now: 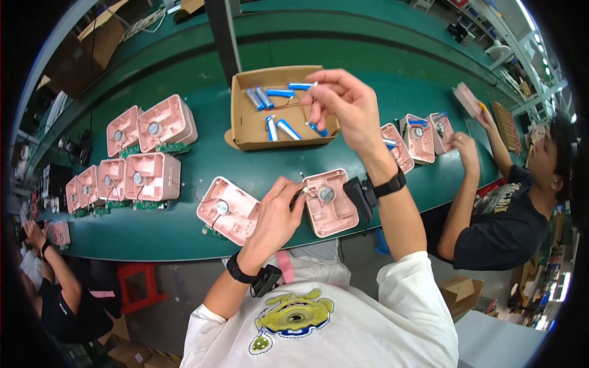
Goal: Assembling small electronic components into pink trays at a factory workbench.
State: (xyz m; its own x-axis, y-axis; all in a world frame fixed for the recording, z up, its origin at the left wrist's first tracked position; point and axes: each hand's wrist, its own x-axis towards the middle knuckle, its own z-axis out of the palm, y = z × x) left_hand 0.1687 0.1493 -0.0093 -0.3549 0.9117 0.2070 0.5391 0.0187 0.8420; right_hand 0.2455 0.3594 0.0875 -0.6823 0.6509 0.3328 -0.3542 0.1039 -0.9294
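My right hand [346, 107] is raised over the right side of a cardboard box [245, 142]. Its thumb and forefinger pinch a small white plug at the end of a thin battery lead [315, 87]. Below the fingers a blue battery [318, 129] is partly hidden. Several more blue cylindrical batteries [287, 129] lie in the box. My left hand [279, 211] is at the left edge of a pink plastic housing [335, 222], its fingertips closed on a small wire connector [305, 189]. A round silver speaker [326, 194] sits in that housing. Another pink housing [236, 228] lies tilted, partly behind my left hand.
Several pink housings [152, 178] with green circuit boards stand to the left on the green table [141, 236]. More housings [419, 140] stand at the right, beside a co-worker [509, 214] holding a pink part. A metal post [222, 37] rises behind the box. Another person works far left.
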